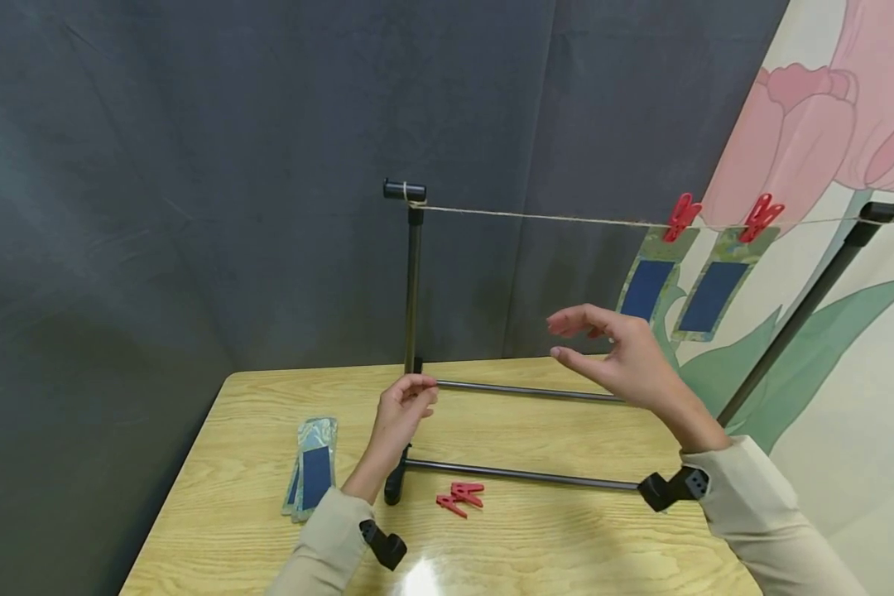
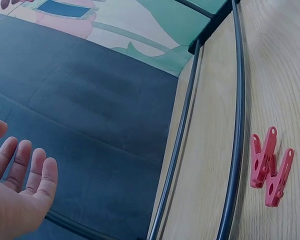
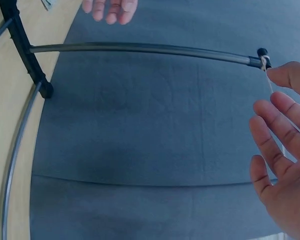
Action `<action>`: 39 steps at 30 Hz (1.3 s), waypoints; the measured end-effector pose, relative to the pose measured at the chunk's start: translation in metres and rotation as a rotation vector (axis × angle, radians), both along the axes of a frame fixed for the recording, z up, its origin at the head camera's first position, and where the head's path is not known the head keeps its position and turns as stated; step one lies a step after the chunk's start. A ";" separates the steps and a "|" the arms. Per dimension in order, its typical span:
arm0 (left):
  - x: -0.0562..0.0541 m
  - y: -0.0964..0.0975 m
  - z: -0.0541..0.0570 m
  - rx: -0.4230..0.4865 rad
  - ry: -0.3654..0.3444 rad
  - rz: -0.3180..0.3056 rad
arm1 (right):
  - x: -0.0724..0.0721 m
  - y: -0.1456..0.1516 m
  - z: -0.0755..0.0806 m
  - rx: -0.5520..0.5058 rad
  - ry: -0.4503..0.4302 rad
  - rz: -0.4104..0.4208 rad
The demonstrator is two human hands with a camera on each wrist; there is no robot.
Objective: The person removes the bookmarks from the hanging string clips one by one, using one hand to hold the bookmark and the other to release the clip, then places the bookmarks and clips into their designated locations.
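In the head view two packets with blue panels, a left packet point(image 1: 646, 285) and a right packet point(image 1: 711, 294), hang from a string point(image 1: 551, 218), each under a red clothespin point(image 1: 683, 218). My right hand point(image 1: 626, 352) is raised in front of the left packet, its fingers and thumb apart with nothing between them. My left hand point(image 1: 402, 410) hovers near the rack's left post point(image 1: 412, 290), fingers loosely bent and empty. Two more red clothespins point(image 1: 462, 497) lie on the table, also seen in the left wrist view as pink-red clothespins point(image 2: 271, 167). A small stack of packets point(image 1: 315, 472) lies left of my left hand.
The black rack has a right post point(image 1: 790, 310) and two low crossbars, the front crossbar point(image 1: 521, 474) near the clothespins. Behind the wooden table point(image 1: 238, 463) hangs a dark curtain point(image 1: 268, 207). A wall with painted flowers point(image 1: 812, 124) stands at right.
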State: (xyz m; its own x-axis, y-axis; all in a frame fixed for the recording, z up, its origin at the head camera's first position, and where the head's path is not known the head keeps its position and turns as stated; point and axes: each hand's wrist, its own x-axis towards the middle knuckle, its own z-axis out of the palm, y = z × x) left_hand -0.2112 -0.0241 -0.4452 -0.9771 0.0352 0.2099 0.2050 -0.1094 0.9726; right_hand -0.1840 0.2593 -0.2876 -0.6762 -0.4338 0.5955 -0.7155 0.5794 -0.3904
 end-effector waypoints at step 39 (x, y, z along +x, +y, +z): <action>-0.023 0.053 0.026 -0.019 0.160 -0.126 | -0.004 0.036 0.064 -0.041 0.153 -0.161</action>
